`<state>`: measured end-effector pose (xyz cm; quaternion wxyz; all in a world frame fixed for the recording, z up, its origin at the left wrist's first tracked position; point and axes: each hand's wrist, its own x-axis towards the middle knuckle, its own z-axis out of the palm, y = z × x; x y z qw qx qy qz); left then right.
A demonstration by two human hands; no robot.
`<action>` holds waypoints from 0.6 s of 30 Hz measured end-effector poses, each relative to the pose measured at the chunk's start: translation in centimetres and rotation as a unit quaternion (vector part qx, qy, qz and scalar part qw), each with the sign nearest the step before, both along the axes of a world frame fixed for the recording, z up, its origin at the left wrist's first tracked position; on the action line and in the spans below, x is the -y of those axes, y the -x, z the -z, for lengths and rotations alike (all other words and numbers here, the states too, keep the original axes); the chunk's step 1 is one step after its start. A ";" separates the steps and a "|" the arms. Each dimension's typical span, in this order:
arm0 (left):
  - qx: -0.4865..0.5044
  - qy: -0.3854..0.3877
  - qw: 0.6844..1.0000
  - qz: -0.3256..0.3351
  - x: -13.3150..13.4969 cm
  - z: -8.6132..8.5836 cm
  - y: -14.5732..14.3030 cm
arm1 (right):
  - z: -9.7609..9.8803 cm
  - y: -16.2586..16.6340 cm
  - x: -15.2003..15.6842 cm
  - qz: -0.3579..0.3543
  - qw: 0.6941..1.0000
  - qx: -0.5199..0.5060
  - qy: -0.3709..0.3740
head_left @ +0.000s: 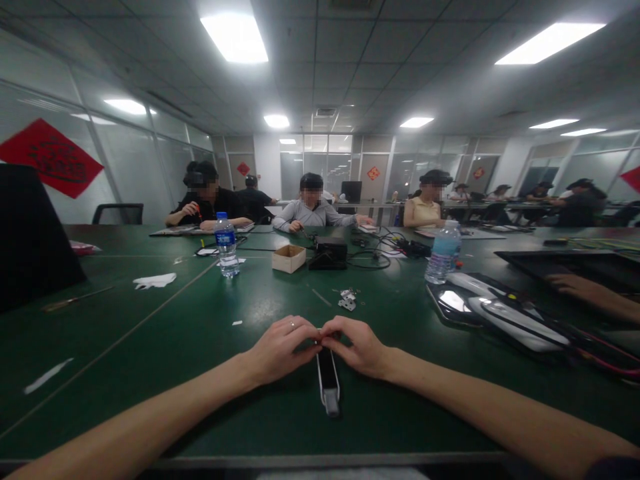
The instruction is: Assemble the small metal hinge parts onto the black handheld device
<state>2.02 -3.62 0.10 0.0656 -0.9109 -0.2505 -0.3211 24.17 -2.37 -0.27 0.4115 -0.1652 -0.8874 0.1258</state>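
Note:
My left hand (286, 345) and my right hand (361, 347) meet at the fingertips over the table's near middle. Both are closed in a pinch, and whatever sits between the fingers is too small and covered to name. Under them lies a slim, long device (328, 373) with a white rim, a black inner face and a grey near end. Its far end is hidden by my fingers. Beyond my hands, small metal plates and bits (347, 300) lie in a loose cluster, with a thin strip (321, 297) to their left.
An open cardboard box (289, 259) stands beside a black box (328, 253) with cables. Water bottles rise at left (227, 245) and right (444, 252). White-and-black devices (515, 320) lie at right, near another person's hand (575, 285). Several people sit across the green table (200, 427).

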 end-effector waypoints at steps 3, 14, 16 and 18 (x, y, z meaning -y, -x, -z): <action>-0.004 0.006 1.000 -0.015 0.0 -0.1 -0.1 | -0.2 -0.3 -0.4 0.018 0.998 0.031 -0.047; -0.054 0.053 0.989 -0.130 -1.5 -0.9 1.1 | -1.1 -3.0 -3.9 0.170 0.962 0.206 -0.059; -0.068 0.076 0.985 -0.141 -1.6 -1.1 1.1 | -1.2 -3.1 -3.8 0.153 0.957 0.243 -0.040; -0.081 0.098 0.982 -0.141 -1.5 -1.2 1.1 | -1.4 -3.0 -3.6 0.130 0.956 0.263 -0.028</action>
